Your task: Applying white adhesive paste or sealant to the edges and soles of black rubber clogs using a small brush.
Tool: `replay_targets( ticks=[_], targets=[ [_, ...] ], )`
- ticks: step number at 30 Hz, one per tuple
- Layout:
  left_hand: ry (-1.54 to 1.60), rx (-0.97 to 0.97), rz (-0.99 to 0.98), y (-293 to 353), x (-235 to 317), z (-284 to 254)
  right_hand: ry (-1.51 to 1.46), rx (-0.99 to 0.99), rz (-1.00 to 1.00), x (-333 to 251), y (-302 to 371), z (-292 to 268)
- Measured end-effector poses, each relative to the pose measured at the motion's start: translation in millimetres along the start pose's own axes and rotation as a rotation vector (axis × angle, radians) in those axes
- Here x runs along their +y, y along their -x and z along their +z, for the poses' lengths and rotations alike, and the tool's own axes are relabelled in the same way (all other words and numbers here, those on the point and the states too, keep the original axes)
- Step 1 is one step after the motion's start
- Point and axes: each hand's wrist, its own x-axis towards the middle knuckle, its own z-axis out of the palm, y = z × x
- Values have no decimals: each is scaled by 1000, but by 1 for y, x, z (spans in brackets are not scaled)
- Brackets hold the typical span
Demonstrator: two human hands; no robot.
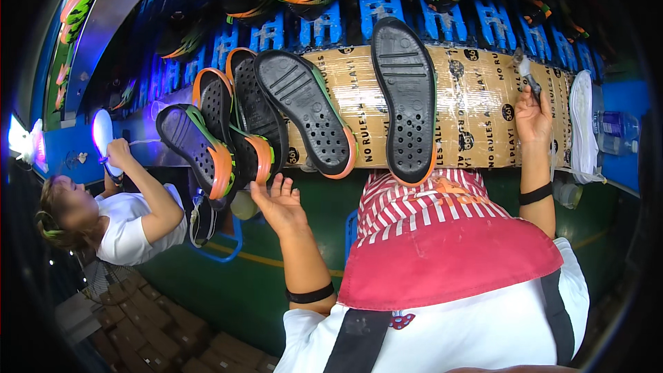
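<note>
Head view, left hand point(282, 208) upturned beside sole point(262, 154), fingers apart, right hand point(534, 117) outstretched, clamped on tool point(527, 72)

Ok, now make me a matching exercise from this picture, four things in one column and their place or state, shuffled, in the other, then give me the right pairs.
Column one
1. Left hand
2. Right hand
3. Rightmost black sole
4. Clear plastic bottle

Column two
A. Lying on brown cardboard, apart from the other soles
B. Open, palm up
C. At the far right, past a white pile
D. Holding a slim tool

Right pairs: 1-B, 2-D, 3-A, 4-C
</note>
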Motion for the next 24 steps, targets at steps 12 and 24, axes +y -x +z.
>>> replay_targets(
  ticks=[12,24],
  targets=[
    [-83,-134,-166,-29,31,-24,-117,129,286,39,17,30],
    [-17,-76,-127,-22,42,-20,176,-116,539,81,47,61]
  ],
)
